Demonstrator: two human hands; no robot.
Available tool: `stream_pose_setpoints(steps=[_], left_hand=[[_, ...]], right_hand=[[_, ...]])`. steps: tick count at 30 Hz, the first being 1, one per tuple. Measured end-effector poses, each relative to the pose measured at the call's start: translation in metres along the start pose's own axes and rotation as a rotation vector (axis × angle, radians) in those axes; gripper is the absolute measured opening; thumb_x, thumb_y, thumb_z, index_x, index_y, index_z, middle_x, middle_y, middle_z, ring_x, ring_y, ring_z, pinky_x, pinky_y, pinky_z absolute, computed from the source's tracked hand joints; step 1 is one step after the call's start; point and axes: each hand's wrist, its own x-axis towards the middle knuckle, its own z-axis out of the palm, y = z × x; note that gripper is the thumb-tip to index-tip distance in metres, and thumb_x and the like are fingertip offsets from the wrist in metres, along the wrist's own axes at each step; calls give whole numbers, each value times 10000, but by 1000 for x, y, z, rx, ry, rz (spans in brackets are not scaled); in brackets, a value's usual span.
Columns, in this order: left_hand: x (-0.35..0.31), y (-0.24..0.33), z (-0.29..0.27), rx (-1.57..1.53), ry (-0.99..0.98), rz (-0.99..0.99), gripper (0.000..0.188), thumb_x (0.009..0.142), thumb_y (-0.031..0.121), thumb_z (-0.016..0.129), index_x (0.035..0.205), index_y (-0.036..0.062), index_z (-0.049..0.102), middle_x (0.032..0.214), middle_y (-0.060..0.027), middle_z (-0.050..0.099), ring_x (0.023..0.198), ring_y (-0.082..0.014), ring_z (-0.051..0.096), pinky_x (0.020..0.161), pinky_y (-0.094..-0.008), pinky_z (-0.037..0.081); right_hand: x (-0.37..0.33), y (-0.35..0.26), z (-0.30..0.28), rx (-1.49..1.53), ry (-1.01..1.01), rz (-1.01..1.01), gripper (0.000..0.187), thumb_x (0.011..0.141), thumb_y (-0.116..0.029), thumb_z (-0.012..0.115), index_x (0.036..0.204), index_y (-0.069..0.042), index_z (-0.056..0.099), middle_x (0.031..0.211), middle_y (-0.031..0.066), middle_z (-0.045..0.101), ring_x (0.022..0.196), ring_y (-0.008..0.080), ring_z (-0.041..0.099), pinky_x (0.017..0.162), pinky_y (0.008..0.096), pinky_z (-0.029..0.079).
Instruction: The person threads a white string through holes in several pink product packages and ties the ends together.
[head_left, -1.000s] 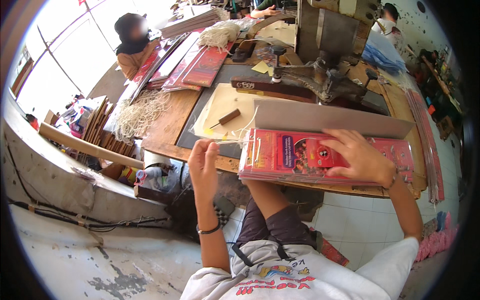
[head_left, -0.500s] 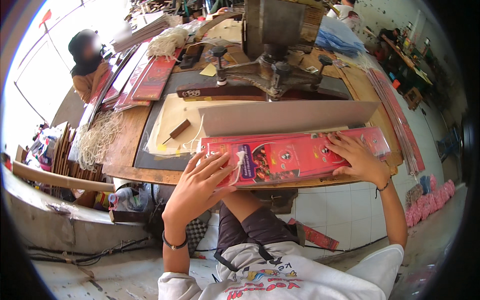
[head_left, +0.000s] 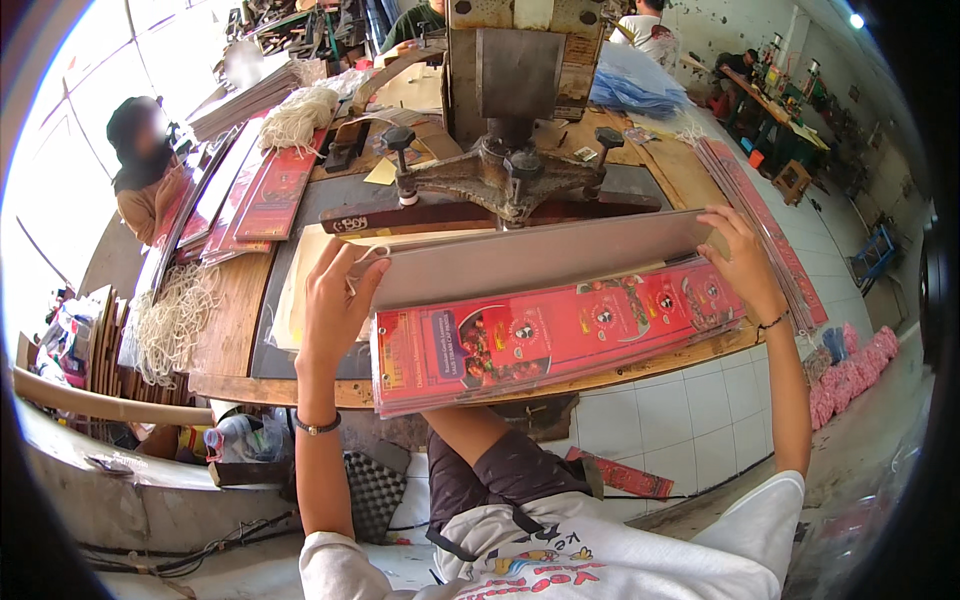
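A long grey board point(head_left: 540, 260) stands on edge, leaning back, across the table in front of me. My left hand point(head_left: 335, 295) pinches its left end, where a loop of white cord point(head_left: 374, 254) shows by the thumb. At the opposite end, my right hand point(head_left: 742, 262) grips the board's upper corner with fingers over the edge. Nearer to me lies a stack of red printed strips point(head_left: 560, 335) in clear, shiny covering. Its front left corner juts past the table edge. Neither hand presses on the stack's middle.
A heavy metal press point(head_left: 515, 175) with a dark bar stands just beyond the board. More red sheets point(head_left: 275, 200) and white cord bundles point(head_left: 180, 325) lie at left. Red strips point(head_left: 765, 220) line the right edge. A person point(head_left: 145, 170) sits at far left.
Both hands have left the red stack and moved to the grey board's ends. The board is tilted up more, and the stack sits closer to me. The wooden-handled awl is now hidden.
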Motion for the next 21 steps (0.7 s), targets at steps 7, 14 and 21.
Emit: stream_pose_setpoints(steps=[7, 14, 21], left_hand=[[2, -12, 10, 161, 175, 174, 430, 913, 148, 726, 1301, 53, 568, 1122, -157, 606, 987, -296, 614, 831, -388, 495], [2, 7, 25, -57, -83, 87, 286, 1012, 106, 569, 1285, 22, 573, 1136, -154, 612, 1029, -293, 650, 904, -379, 503], [5, 19, 12, 476, 82, 324, 216, 964, 110, 611, 1152, 9, 642, 1118, -140, 620, 971, -311, 647, 871, -433, 491]], right_hand=[[-17, 8, 25, -8, 0, 85, 558, 922, -226, 701, 1421, -82, 495, 1512, 156, 450, 1373, 390, 449, 1125, 452, 387], [-11, 13, 62, -60, 138, 94, 616, 962, -258, 653, 1509, -103, 417, 1596, 160, 342, 1470, 375, 317, 1188, 493, 269], [-7, 17, 59, -103, 68, 63, 631, 988, -280, 614, 1544, -112, 368, 1617, 160, 309, 1491, 369, 282, 1203, 492, 246]])
